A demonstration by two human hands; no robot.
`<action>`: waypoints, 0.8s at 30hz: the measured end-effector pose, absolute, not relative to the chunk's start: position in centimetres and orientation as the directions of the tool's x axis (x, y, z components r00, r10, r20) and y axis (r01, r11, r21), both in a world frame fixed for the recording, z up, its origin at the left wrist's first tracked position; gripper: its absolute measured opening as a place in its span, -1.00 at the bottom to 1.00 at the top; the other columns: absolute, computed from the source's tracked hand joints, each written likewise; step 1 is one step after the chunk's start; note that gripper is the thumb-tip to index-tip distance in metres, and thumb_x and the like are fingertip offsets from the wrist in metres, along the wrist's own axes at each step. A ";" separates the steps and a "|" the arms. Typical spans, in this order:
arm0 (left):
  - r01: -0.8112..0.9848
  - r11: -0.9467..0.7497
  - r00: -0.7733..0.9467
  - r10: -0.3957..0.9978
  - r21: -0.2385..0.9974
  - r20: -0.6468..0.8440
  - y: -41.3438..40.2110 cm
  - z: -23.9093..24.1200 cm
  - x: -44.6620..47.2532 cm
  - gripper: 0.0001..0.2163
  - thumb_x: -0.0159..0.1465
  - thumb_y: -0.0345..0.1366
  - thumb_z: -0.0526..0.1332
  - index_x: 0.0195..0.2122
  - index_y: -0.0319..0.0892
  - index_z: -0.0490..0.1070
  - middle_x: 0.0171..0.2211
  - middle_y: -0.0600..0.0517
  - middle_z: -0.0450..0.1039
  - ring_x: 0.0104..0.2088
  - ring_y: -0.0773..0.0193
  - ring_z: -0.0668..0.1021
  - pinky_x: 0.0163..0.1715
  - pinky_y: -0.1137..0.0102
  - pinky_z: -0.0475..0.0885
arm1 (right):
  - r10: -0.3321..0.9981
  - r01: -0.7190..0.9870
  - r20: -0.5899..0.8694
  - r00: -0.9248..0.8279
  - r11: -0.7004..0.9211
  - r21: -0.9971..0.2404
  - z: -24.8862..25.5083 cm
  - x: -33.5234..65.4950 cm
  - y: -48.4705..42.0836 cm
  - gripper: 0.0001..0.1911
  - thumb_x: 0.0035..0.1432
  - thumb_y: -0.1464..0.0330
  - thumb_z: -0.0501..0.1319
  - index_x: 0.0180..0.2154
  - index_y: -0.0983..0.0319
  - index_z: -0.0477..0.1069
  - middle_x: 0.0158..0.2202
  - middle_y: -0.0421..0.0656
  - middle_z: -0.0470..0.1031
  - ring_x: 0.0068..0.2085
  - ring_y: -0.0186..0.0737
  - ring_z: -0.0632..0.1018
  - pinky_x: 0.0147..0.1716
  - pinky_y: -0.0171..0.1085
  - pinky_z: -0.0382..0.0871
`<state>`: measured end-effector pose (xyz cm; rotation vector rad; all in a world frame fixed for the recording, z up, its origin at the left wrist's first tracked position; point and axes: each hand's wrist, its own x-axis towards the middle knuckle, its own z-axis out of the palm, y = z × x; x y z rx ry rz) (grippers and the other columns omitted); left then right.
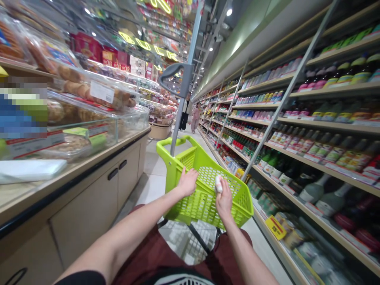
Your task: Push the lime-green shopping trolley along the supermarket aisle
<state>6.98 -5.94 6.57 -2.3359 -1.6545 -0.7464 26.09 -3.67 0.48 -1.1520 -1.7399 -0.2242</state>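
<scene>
A lime-green shopping cart with a perforated plastic basket stands right in front of my legs, side-on to me. My left hand is on the near rim of the basket, its fingers hooked over the edge. Above the right part of the basket, my right hand is closed around a small white item with a reddish mark; its kind is too small to tell. The basket's perforated far wall shows beyond both hands. A grey pole with a grey looped handle rises from the cart's left end.
On the left runs a bakery counter with packaged bread and clear display cases. Shelves of bottles line the right side, with a yellow price tag low down. Two people are farther along the aisle.
</scene>
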 end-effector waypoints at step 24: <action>0.948 -0.230 0.317 0.683 -0.218 0.658 -5.2 8.1 1.2 -0.79 0.17 -0.41 -0.01 -0.19 -0.14 0.31 -0.14 -0.06 0.31 -0.10 0.16 0.33 0.05 0.03 -0.07 | 0.629 0.845 0.727 -0.275 0.519 -0.129 -1.8 27.6 -5.5 -0.50 -0.10 0.57 -0.05 -0.04 0.30 0.23 -0.07 -0.03 0.37 -0.01 -0.14 0.32 0.02 -0.03 0.05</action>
